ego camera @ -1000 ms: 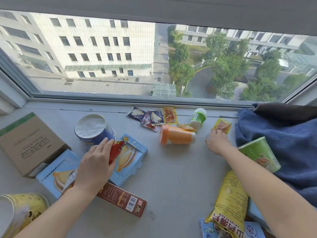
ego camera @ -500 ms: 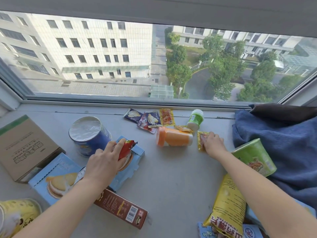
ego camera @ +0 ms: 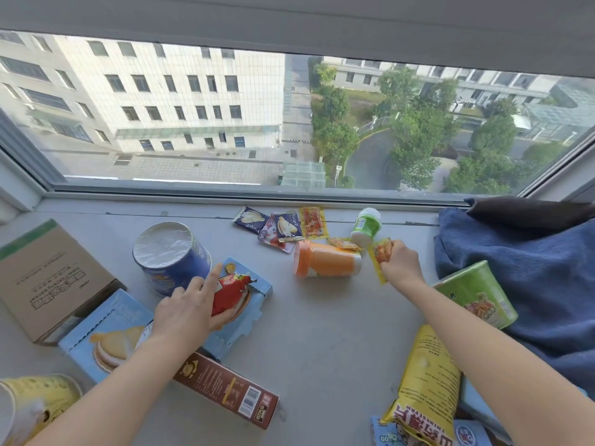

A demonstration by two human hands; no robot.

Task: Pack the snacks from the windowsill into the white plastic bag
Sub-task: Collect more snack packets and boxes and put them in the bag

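Note:
My left hand [ego camera: 190, 309] grips a small red snack packet [ego camera: 231, 292] above the light blue sandwich-biscuit box [ego camera: 106, 329]. My right hand [ego camera: 401, 263] is closed on a small yellow-orange snack packet [ego camera: 381, 252], lifted slightly off the grey windowsill [ego camera: 322, 333]. Between the hands lies an orange bottle [ego camera: 326, 260] on its side. Behind it are two dark blue packets [ego camera: 280, 228], an orange packet [ego camera: 312, 222], another small packet [ego camera: 344, 243] and a green-and-white bottle [ego camera: 365, 226]. A blue tub [ego camera: 170, 257] with a foil lid stands left. No white plastic bag is in view.
A cardboard box [ego camera: 45, 278] lies at the far left, a yellow cup [ego camera: 35, 407] at the bottom left, a brown carton [ego camera: 228, 392] under my left forearm. A green noodle cup [ego camera: 476, 294] leans on a blue blanket [ego camera: 531, 284] at right. A yellow chip bag [ego camera: 425, 387] lies bottom right.
My right hand dragged the yellow-orange packet leftward from the blanket side and closed around it. My left hand lifted the red packet a little and shifted right over the blue box.

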